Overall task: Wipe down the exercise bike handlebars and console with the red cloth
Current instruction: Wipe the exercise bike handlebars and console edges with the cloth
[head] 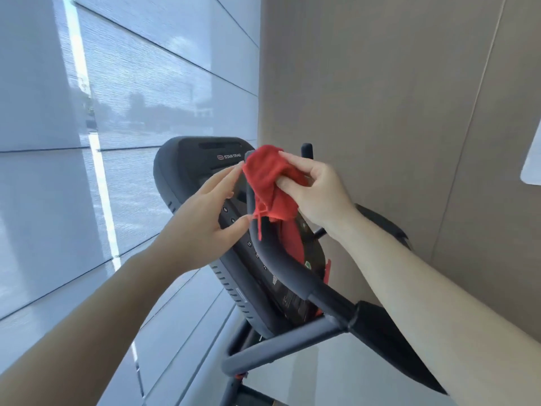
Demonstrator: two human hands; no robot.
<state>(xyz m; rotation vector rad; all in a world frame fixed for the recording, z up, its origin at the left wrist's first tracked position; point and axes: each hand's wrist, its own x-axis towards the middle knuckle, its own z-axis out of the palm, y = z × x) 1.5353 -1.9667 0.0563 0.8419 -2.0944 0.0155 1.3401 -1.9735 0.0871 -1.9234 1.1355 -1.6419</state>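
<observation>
Red cloth (269,183), light and limp, bunched at the upturned end of the handlebar (281,268) before the console (187,171), pinched by right hand (313,194), left hand (202,221) loose-fingered at its edge; probably best wadded firmly, tails tucked.

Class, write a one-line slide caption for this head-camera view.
Right hand grips a crumpled red cloth at the curved black handlebar tip, left hand open over the dark exercise-bike console.

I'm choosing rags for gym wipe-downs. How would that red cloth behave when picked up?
Likely floppy: the red cloth bunches in the right hand and hangs limply across the handlebar. Probably light: fingers and thumb alone hold it.
</observation>
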